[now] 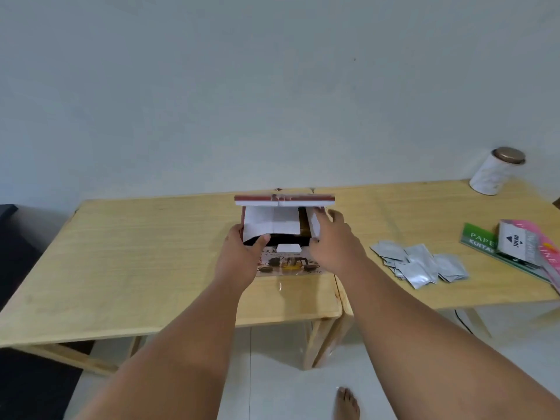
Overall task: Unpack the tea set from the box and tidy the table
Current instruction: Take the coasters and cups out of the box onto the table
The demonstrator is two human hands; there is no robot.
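Cardboard, printed red along its rim and white on the inside, that's the tea set box (280, 234), sitting mid-counter just beside the seam where the two pale wooden tops meet, and it's open! The lid stands up at the back, white inner flaps folded out over a dark interior; whatever tea ware sits down there is too shadowed to make out. The left hand (241, 253) has its grip closed on the box's near-left corner, thumb hooked over the front edge. The right hand (333, 241) is at the right side flap, fingers spread loosely against it, grip apart rather than pinching. Here's the danger: this box is light, thin-walled card, and the counter (136, 253) looks smooth and slick, so a tug on that flap could slide or tip the whole thing toward the near edge if the left hand slackens. Tea ware is likely ceramic and brittle, and a hasty lift through those floppy flaps could snag a piece and drop it. Off to the right lies a loose heap of crinkly silver foil sachets (419, 263), well apart from the box, easy to scatter with a passing forearm. Beyond them, flat glossy paper packs (515, 245), and a white cylindrical tin (497, 171) with a bronze lid near the far edge.
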